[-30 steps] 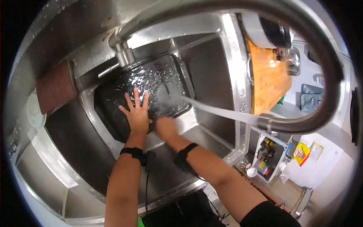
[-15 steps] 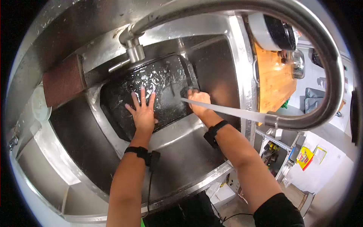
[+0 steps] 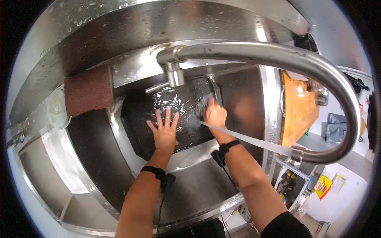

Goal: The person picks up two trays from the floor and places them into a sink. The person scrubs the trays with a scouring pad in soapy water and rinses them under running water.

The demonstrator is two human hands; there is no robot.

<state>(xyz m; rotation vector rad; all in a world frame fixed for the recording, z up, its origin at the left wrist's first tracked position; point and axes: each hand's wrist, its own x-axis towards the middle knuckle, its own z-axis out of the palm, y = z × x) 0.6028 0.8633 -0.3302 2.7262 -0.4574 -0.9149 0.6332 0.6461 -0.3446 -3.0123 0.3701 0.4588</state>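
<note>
The black tray (image 3: 137, 113) sits in the metal sink (image 3: 190, 186), at the centre of the frame, its surface wet and reflecting light. The left hand (image 3: 165, 133) lies palm down over the tray's lower middle part, fingers extended and spread; nothing is gripped. The right hand (image 3: 215, 115) is at the tray's right side, right of frame centre, fingers curled in. A grey blur shows beside its fingertips; whether the hand pinches anything cannot be told.

The curved tap (image 3: 270, 55) arches across the upper right of the frame. From its mouth, at the right, a stream of water (image 3: 254, 142) runs leftward, crossing in front of the right wrist and ending in the tray just beside the right hand. Each wrist bears a black strap; the left strap (image 3: 154, 171) has a small dark box attached, with a cable running down.

Upper left, a brown block (image 3: 88, 90) stands at the sink's edge. A pale round lid (image 3: 57, 108) is just beside it, further left. On the right side, a wooden board (image 3: 299, 111) adjoins the sink. A yellow packet (image 3: 323, 187) appears lower right, against a white surface.
</note>
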